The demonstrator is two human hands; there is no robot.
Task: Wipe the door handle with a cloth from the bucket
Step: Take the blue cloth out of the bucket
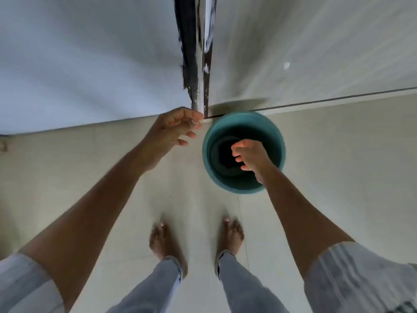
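A teal bucket [243, 123] stands on the pale floor at the foot of the door. Inside it lies something dark, perhaps a cloth [223, 154], blurred and hard to make out. My right hand [250, 158] hangs over the bucket's mouth, fingers curled and apart, holding nothing. My left hand [173, 129] is to the left of the bucket, near the bottom of the dark door frame [198, 64], fingers loosely bent and empty. The door handle is out of view.
A white door or wall panel [316, 46] rises to the right of the frame, another pale panel [79, 59] to its left. My bare feet [162, 240] stand on the tiled floor [338, 166] behind the bucket.
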